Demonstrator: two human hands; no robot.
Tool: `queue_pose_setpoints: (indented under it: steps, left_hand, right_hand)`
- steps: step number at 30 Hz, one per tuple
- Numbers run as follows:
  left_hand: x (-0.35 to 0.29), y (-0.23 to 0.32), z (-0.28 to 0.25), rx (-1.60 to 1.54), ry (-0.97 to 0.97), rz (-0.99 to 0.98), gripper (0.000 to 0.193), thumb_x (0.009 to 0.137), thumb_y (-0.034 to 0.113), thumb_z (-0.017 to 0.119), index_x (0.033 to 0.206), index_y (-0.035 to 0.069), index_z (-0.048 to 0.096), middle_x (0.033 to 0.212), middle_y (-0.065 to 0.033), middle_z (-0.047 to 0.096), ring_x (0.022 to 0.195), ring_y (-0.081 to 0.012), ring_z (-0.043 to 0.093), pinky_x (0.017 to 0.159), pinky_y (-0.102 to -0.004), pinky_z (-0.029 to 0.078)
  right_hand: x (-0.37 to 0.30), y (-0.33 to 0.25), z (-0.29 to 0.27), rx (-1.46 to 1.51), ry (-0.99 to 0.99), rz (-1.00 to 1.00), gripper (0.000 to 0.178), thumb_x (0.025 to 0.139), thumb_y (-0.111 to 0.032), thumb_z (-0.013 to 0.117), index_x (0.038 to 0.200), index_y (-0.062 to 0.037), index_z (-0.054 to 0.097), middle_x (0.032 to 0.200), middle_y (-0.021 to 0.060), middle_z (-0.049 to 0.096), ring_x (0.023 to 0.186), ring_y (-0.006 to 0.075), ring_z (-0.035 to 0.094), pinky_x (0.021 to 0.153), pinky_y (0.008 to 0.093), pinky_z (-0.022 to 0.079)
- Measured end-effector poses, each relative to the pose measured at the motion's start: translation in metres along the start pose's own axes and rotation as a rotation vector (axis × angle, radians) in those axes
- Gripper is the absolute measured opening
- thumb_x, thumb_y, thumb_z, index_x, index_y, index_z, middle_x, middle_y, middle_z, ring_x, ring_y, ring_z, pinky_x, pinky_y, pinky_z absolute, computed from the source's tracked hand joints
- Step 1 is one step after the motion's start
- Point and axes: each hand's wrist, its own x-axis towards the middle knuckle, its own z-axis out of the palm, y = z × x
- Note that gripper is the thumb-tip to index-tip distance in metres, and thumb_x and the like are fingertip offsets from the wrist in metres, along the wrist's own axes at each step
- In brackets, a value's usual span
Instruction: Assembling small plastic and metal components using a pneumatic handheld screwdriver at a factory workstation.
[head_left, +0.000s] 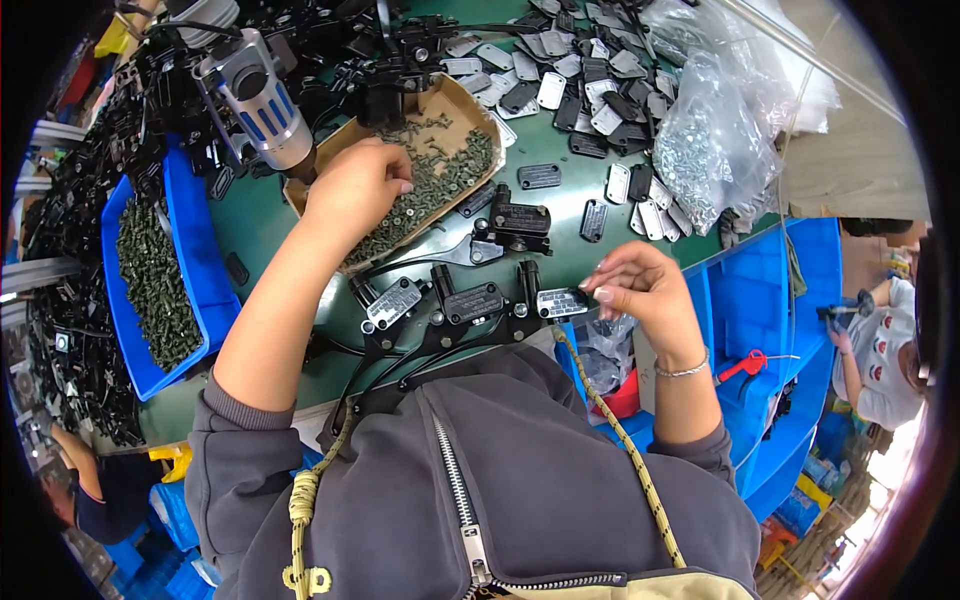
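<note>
My left hand point(358, 182) hovers over a shallow cardboard box point(487, 108) of small dark green screws point(425, 190). Its fingers are curled together, and whatever they hold is hidden. My right hand point(642, 290) is beside the right end of a brake lever assembly with a silver reservoir lid point(563, 303), thumb and fingertips pinched; I cannot make out what is in them. Left of that lid lie an assembly with a dark lid point(474, 303) and another with a silver lid point(394, 304). Behind them rests one more dark-lidded assembly point(522, 219) with a grey lever point(450, 255).
A silver power screwdriver point(262, 105) hangs beside the cardboard box. At left stands a blue bin point(208, 310) of screws. Loose lids point(551, 90) and clear bags of hardware point(700, 150) cover the far right. Blue shelving point(750, 280) adjoins the table. Two other people work at the sides.
</note>
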Motion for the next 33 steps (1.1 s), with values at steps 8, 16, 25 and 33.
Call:
queue_pose_setpoints:
  steps: [8, 16, 25, 33]
  left_hand:
    - [0.005, 0.001, -0.002, 0.092, -0.072, -0.034, 0.015, 0.081, 0.016, 0.076, 0.087, 0.006, 0.067, 0.094, -0.0097, 0.063, 0.088, -0.0275, 0.064, 0.076, -0.0393, 0.05]
    - [-0.03, 0.049, -0.012, -0.182, 0.062, 0.133, 0.015, 0.082, 0.014, 0.074, 0.088, 0.003, 0.065, 0.089, -0.0103, 0.061, 0.08, -0.0276, 0.062, 0.073, -0.0384, 0.049]
    - [-0.086, 0.108, 0.019, -0.141, 0.047, 0.51, 0.012, 0.079, 0.017, 0.076, 0.086, 0.011, 0.067, 0.086, -0.0022, 0.061, 0.088, -0.0243, 0.058, 0.081, -0.0376, 0.043]
    - [-0.087, 0.111, 0.028, -0.267, 0.142, 0.46, 0.013, 0.079, 0.018, 0.076, 0.086, 0.011, 0.068, 0.084, -0.0008, 0.06, 0.089, -0.0228, 0.058, 0.083, -0.0377, 0.04]
  right_hand:
    - [0.002, 0.018, 0.013, 0.088, 0.044, -0.067, 0.022, 0.083, 0.003, 0.072, 0.102, -0.0038, 0.062, 0.094, 0.0101, 0.072, 0.074, 0.0108, 0.067, 0.059, 0.0202, 0.051]
    - [0.001, 0.013, 0.017, 0.28, 0.039, 0.096, 0.022, 0.084, 0.0, 0.073, 0.103, -0.0045, 0.062, 0.082, 0.0023, 0.064, 0.064, 0.0064, 0.057, 0.052, 0.0197, 0.041]
    - [-0.003, 0.011, 0.016, -0.036, 0.024, 0.046, 0.02, 0.085, -0.003, 0.074, 0.103, -0.0029, 0.065, 0.078, -0.0024, 0.055, 0.06, 0.0032, 0.045, 0.052, 0.0199, 0.033]
    - [-0.008, -0.016, 0.044, -0.465, 0.135, -0.473, 0.01, 0.081, -0.004, 0.075, 0.088, -0.0038, 0.068, 0.084, -0.0007, 0.06, 0.068, 0.0062, 0.049, 0.056, 0.0211, 0.033]
